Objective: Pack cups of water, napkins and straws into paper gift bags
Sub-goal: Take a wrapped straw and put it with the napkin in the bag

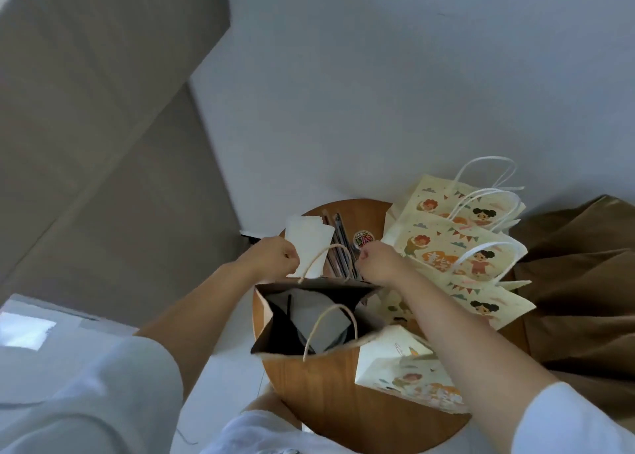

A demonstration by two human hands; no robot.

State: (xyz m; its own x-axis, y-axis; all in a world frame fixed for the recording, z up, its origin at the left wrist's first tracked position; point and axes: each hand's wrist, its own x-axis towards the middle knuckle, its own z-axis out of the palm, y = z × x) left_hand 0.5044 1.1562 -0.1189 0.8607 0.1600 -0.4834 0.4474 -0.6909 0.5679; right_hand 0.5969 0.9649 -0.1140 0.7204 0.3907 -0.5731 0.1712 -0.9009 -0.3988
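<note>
A round wooden counter (330, 395) stands against a pale wall, with brown fabric (584, 281) just beside it on the right. A brown bag (309, 378) stands upright and open in the middle of the counter, both rope handles raised. Inside it a cup (326, 319) shows from above, with a dark thin stick beside it at the left. Printed bags (457, 247) lie flat and overlapping on the counter's right side, their white handles pointing away. One more printed bag (395, 360) sits near the brown bag's right wall, partly under the right forearm.

The left grip (275, 257) is at the far left corner of the brown bag's rim and the right grip (378, 262) at the far right corner. Both have their fingers curled tight; whether they pinch the rim or anything else cannot be told. Between and beyond them lie white napkins (307, 244), a bundle of straws (338, 247) just to their right, and a small round sticker (363, 238).
</note>
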